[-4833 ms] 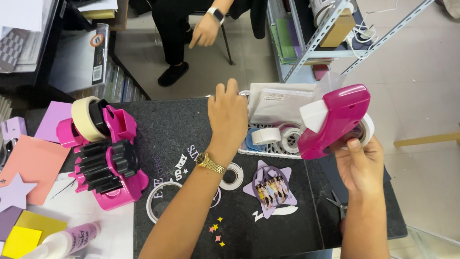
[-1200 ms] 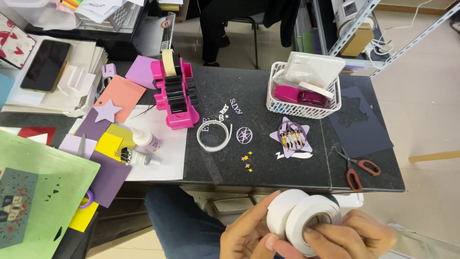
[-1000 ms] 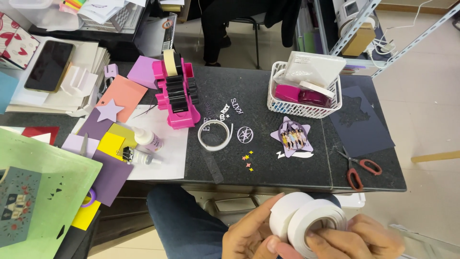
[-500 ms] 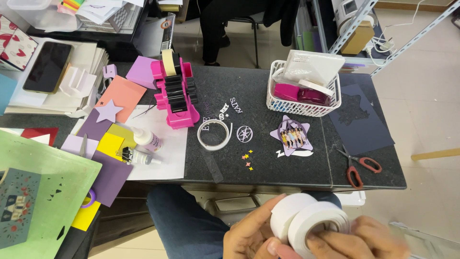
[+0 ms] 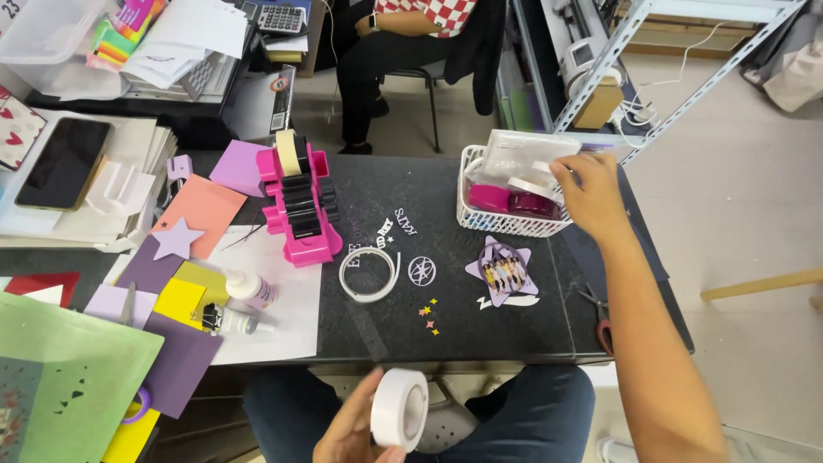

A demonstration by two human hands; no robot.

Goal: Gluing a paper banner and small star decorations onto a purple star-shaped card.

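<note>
Gripping a white tape roll (image 5: 400, 409), left hand (image 5: 356, 429); right hand (image 5: 590, 190) loosely open on the white basket (image 5: 506, 225).

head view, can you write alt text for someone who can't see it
Seen from above, a person's left hand holds a white tape roll over their lap while the right hand reaches into a white basket on a black table. A pink tape dispenser, coloured paper and a glue bottle lie to the left.

Bright, even, sharp; slight wide-angle distortion.
</note>
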